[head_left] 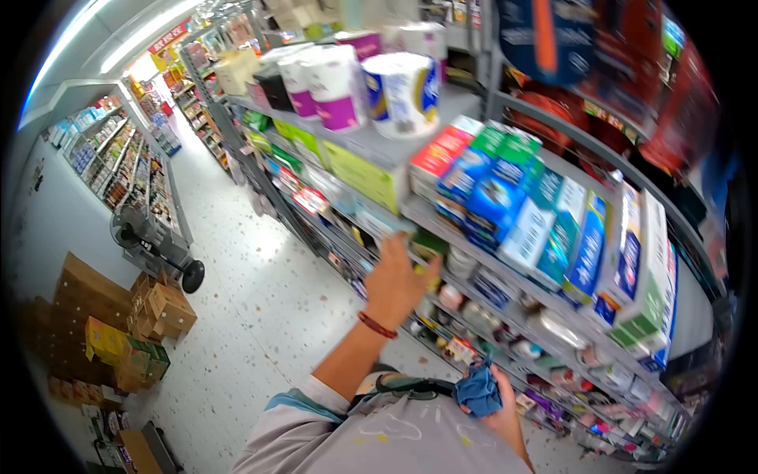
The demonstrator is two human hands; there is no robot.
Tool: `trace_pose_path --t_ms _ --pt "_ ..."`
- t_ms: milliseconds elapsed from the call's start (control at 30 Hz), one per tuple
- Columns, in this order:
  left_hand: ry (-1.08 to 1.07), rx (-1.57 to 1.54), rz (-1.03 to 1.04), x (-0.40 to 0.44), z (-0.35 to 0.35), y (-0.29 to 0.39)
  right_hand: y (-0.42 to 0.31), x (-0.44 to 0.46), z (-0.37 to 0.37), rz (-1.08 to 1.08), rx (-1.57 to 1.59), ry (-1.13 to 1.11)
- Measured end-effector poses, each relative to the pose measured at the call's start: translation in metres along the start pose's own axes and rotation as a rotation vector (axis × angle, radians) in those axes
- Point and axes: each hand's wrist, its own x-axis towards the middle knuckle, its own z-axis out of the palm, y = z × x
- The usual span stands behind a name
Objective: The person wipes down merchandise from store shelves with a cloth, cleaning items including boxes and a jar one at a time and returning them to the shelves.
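Observation:
My left hand (397, 278), with a dark red bracelet at the wrist, reaches to the shelf below the top board. Its fingers are apart, and the fingertips are beside a dark green item (427, 243); whether they touch it I cannot tell. Close to my body, my right hand (500, 403) is closed around a crumpled blue cloth (478, 387). Above my left hand are light green boxes (359, 174) under the top board. Toothpaste-like cartons (527, 229) line the shelf to the right, and white-wrapped paper rolls (401, 95) stand on top.
A long shelf unit (442, 212) runs diagonally past me, with several lower tiers of small goods. On the left are cardboard boxes (170, 306), a black fan (134, 227) and a stocked wall shelf (106, 150). The speckled floor (245, 304) forms an aisle between.

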Motion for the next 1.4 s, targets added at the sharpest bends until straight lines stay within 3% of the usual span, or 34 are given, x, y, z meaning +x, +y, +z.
trace_pose_path --t_ms 67,100,133,200,300,500,667,933,1133,1233,1400 --pt "-0.052 -0.022 -0.001 -0.025 0.016 0.027 0.0 -0.014 -0.013 0.008 0.049 0.079" --pt "-0.141 0.063 0.029 0.029 -0.036 -0.038 0.054 0.051 0.061 0.034 0.113 0.02" --pt "-0.229 0.055 0.025 0.031 -0.035 -0.039 0.057 0.046 0.076 0.025 0.064 0.063" --pt "-0.134 -0.032 0.113 0.04 -0.012 -0.035 0.046 0.056 0.077 -0.017 -0.153 0.216" --pt "-0.117 -0.058 0.197 0.04 -0.015 -0.042 0.056 0.058 0.069 0.038 -0.03 0.352" --pt "-0.19 -0.119 0.053 0.044 -0.011 -0.03 0.055 0.042 0.064 -0.002 0.093 0.167" --pt "0.004 -0.25 0.166 0.028 0.002 -0.041 0.045 0.025 0.081 -0.052 -0.083 0.341" --pt "-0.014 -0.39 0.072 0.02 0.01 -0.048 0.036 0.019 0.084 -0.038 -0.062 0.299" --pt "-0.004 -0.217 0.081 0.031 -0.006 -0.04 0.033 0.02 0.08 -0.047 -0.104 0.33" --pt "0.058 -0.309 0.124 0.037 0.005 -0.044 0.03 0.022 0.084 -0.036 -0.104 0.283" --pt "-0.036 -0.443 0.0 0.036 0.002 -0.044 0.029 0.022 0.086 -0.019 -0.107 0.308"
